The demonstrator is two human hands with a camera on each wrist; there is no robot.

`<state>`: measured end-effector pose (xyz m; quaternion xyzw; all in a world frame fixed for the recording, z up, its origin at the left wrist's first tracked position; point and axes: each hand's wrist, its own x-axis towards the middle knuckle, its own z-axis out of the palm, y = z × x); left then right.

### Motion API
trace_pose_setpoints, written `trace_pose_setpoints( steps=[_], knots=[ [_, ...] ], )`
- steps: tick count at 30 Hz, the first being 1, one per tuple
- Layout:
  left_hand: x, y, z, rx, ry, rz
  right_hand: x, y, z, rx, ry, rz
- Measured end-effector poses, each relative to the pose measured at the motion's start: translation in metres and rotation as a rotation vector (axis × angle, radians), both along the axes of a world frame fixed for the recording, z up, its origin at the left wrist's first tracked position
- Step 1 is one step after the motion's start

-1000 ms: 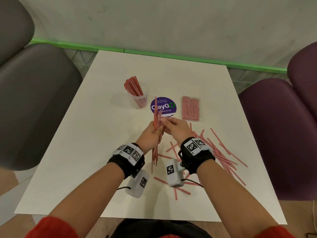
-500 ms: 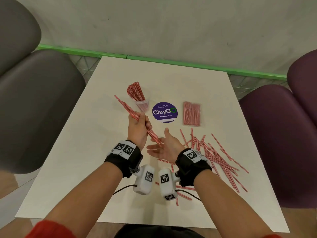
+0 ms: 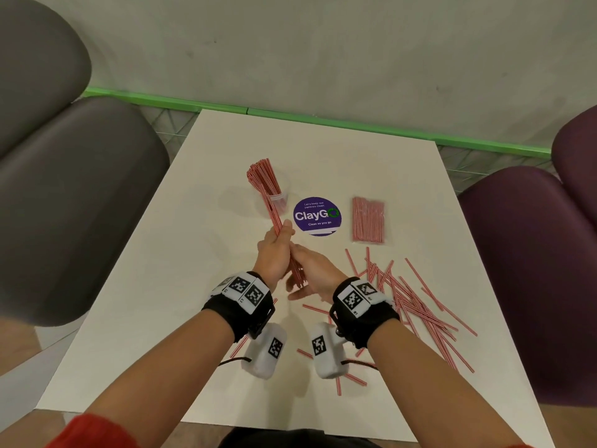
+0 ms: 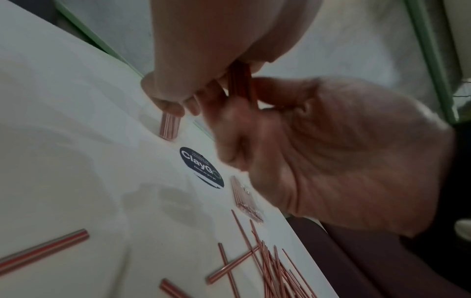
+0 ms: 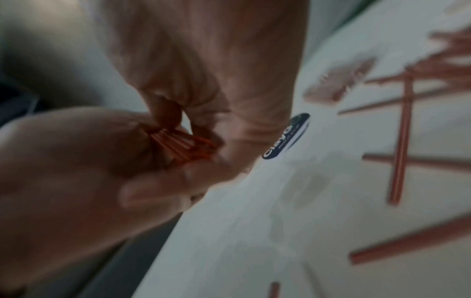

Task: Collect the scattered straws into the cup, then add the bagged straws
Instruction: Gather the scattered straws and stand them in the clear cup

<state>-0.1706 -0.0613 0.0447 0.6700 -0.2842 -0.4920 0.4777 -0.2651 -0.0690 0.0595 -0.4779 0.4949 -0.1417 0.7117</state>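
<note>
My left hand [image 3: 274, 250] grips a bundle of red-and-white straws [image 3: 275, 218], held nearly upright above the table. Its upper part overlaps the clear cup [image 3: 280, 199], which holds several straws; I cannot tell whether the bundle's tips are inside. My right hand [image 3: 311, 270] lies against the bundle's lower end with fingers fairly straight, as the left wrist view shows: right hand [image 4: 331, 151], bundle [image 4: 241, 80]. The bagged straws [image 3: 368, 219] lie flat right of the sticker. Several scattered straws [image 3: 413, 305] lie at the right front.
A round purple ClayGo sticker [image 3: 316, 216] sits between cup and bag. The white table [image 3: 161, 286] meets a wall with a green strip at the back. A grey seat [image 3: 64, 205] stands left and a purple seat [image 3: 523, 270] right.
The left hand has swung the bundle from a left tilt to nearly upright, toward the cup. The right hand, open and apart before, has come up against the bundle's lower end.
</note>
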Motion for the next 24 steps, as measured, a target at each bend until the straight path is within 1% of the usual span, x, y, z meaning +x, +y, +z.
trace_pose_setpoints(
  steps=[2, 5, 9, 10, 12, 14, 17, 19, 21, 24],
  knots=[
    [0.000, -0.001, 0.000, 0.028, 0.014, -0.005, 0.000, 0.001, 0.002, -0.071, 0.043, 0.073],
    [-0.003, -0.001, 0.006, 0.042, 0.104, 0.009, 0.001, 0.002, -0.001, -0.120, 0.052, 0.105],
    [0.004, -0.004, 0.008, 0.000, 0.191, 0.059, -0.001, -0.003, -0.004, -0.181, 0.055, 0.175],
    [0.006, -0.006, 0.009, -0.016, 0.218, 0.079, -0.001, -0.004, -0.002, -0.179, 0.037, 0.172],
    [0.007, -0.007, 0.011, -0.038, 0.251, 0.079, 0.002, -0.004, 0.000, -0.172, -0.009, 0.108],
    [0.005, -0.007, 0.012, -0.029, 0.230, 0.029, 0.005, -0.005, 0.000, -0.195, -0.027, 0.028],
    [0.005, -0.006, 0.009, -0.020, 0.239, -0.012, 0.007, -0.005, -0.003, -0.195, -0.046, -0.018],
    [0.007, -0.004, 0.009, -0.019, 0.242, -0.046, 0.007, -0.004, -0.004, -0.187, -0.056, -0.021],
    [0.009, -0.005, 0.011, -0.042, 0.205, -0.080, 0.008, -0.002, -0.001, -0.208, -0.051, -0.012],
    [0.014, -0.009, 0.016, -0.129, 0.132, -0.033, 0.009, -0.001, 0.001, -0.235, -0.063, 0.010]
  ],
)
